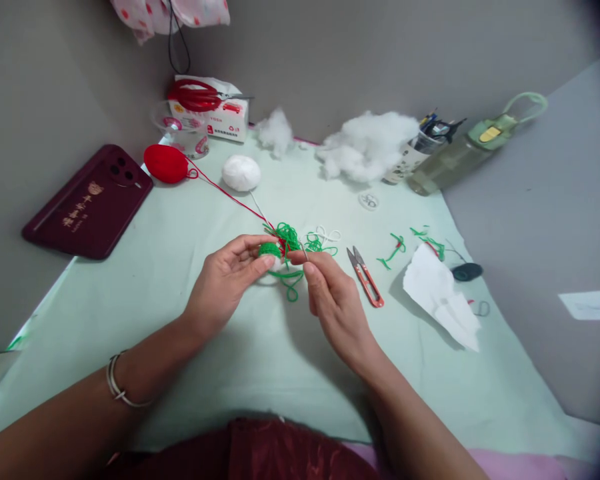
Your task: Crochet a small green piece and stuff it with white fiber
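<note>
Head: crochet piece (270, 251) between hands (225, 277) (333, 300) (left-held)

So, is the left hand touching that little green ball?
Touching. Head view: the left hand pinches the green ball in its fingertips, no gap; the right hand pinches a hook beside it.

L hand (225, 280) bare, silver bangle (121, 391) at wrist, maroon shiny garment (260, 453) below.

The crochet (270, 250) was green, the desk (180, 293) pale green, the snips (366, 280) orange; one ball (166, 163) was red, the other ball (241, 173) white.
</note>
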The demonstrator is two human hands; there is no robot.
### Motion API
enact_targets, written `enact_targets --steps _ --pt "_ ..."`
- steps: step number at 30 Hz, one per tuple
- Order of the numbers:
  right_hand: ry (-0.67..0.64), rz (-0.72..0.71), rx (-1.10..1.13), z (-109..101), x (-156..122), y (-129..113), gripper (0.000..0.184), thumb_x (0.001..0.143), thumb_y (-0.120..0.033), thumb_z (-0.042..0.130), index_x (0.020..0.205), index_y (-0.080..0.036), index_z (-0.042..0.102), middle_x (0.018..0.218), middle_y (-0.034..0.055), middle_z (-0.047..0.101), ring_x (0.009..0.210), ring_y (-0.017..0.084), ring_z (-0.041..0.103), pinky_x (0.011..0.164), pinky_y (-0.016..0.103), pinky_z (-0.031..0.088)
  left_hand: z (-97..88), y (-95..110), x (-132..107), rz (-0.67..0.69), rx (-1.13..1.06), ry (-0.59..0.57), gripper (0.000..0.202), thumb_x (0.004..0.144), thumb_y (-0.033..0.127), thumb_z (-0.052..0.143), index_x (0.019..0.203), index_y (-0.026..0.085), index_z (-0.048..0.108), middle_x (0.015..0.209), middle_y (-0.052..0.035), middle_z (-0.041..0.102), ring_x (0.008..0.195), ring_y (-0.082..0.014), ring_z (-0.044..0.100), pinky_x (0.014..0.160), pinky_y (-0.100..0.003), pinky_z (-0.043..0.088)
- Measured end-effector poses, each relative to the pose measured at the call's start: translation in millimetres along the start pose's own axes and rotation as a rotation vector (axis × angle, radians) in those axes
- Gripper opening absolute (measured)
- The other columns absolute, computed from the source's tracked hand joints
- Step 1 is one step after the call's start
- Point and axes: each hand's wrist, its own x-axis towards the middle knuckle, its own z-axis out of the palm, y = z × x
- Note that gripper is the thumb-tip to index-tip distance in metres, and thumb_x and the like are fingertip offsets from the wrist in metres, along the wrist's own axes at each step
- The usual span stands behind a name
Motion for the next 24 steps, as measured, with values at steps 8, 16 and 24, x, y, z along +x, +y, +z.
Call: enact_targets --steps 8,16,24 --pt "-0.306 0.187 0.206 -7.8 -2.0 -11.9 0.032 0.106 -0.042 0.05 0.109 -0.02 0.074 0.051 -0.0081 0.053 0.046 0.007 0.039 0.049 0.022 0.031 1.7 4.7 -3.0 -0.041 0.078 0.018 0.032 0.085 0.026 0.08 0.116 0.019 0.076 0.074 0.0028 0.077 0.072 -0.0113 0.07 0.078 -0.023 0.056" --pt "-0.377 0.243 0.275 -6.5 1.1 -5.7 0.031 0.105 -0.04 0.052 0.101 -0.019 0.076 0.045 -0.011 0.044 0.043 0.006 0.031 0.049 0.023 0.027 5.5 4.0 -6.2 -0.037 0.088 -0.018 0.032 0.084 0.022 0.079 0.115 0.02 0.078 0.067 0.0047 0.071 0.065 -0.0076 0.065 0.068 -0.018 0.052" --pt "-0.413 0.371 0.476 -2.5 5.4 -5.3 0.029 0.1 -0.034 0.054 0.09 -0.016 0.075 0.04 -0.0098 0.043 0.038 0.006 0.028 0.045 0.02 0.028 3.7 -3.0 -6.7 0.034 0.19 0.022 0.032 0.083 0.023 0.078 0.114 0.019 0.079 0.083 -0.0021 0.072 0.065 -0.01 0.062 0.06 -0.021 0.05"
